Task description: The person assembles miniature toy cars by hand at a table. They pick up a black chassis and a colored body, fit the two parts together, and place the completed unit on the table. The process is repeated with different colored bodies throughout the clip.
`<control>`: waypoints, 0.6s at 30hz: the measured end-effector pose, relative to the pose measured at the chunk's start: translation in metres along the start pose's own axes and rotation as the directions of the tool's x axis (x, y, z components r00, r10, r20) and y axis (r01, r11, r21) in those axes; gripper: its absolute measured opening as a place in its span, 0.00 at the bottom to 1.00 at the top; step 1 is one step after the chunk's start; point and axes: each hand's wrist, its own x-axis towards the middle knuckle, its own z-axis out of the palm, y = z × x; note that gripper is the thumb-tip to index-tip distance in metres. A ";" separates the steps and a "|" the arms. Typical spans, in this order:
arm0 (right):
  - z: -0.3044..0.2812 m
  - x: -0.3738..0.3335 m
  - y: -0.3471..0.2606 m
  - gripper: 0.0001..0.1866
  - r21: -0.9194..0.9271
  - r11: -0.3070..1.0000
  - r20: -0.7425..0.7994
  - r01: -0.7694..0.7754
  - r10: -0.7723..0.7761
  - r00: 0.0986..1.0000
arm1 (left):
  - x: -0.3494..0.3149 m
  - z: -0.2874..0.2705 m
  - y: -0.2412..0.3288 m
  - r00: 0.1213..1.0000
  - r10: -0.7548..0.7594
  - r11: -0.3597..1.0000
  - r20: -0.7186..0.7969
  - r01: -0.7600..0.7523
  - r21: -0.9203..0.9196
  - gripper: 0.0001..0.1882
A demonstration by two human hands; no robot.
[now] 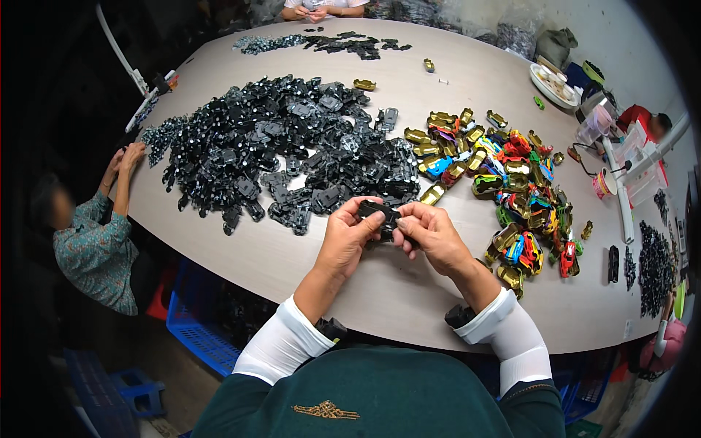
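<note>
Nearest the wearer, both hands meet over the near edge of the table (409, 292). The left hand (349, 235) and the right hand (431, 233) grip one small black chassis (380, 214) between them, fingers pinched on its ends, held just above the tabletop and clear of either pile. Whether a shell is already on it cannot be told — the fingers cover most of the part.

Just beyond the hands, to the left and centre, lies the black pile (285, 150): a broad, deep heap of the same dark chassis pieces, spread across much of the table. To the right lies the shell pile (504, 182), gold, red, green, blue and yellow toy-car bodies, loose and overlapping. No finished cars stand out as a separate group; one red car (567, 260) at the near end of the shells may be complete, but that is a guess.

Judged from this, the work is far from done — both heaps are large, and only the one piece is in hand.

Farther off, at the left edge, another person (95, 241) reaches into the black pile's end. At the far edge a third person's hands (315, 11) work near a smaller dark scatter (328, 44). On the right stand a plate (555, 84) and cups (603, 182), beside bags along the wall.
</note>
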 end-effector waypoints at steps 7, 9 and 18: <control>-0.010 0.000 -0.012 0.07 -0.114 0.991 -0.022 0.072 -0.075 0.997 | -0.005 -0.002 0.019 1.000 -0.011 0.995 0.026 0.014 -0.100 0.20; -0.005 -0.001 -0.015 0.08 -0.094 0.993 -0.052 0.074 -0.079 0.995 | -0.003 -0.014 0.006 0.999 -0.022 0.997 0.025 0.024 -0.071 0.18; 0.003 -0.007 -0.014 0.14 0.177 0.979 0.122 -0.105 0.084 0.989 | -0.021 0.011 0.014 0.989 -0.140 0.977 0.051 0.130 0.170 0.07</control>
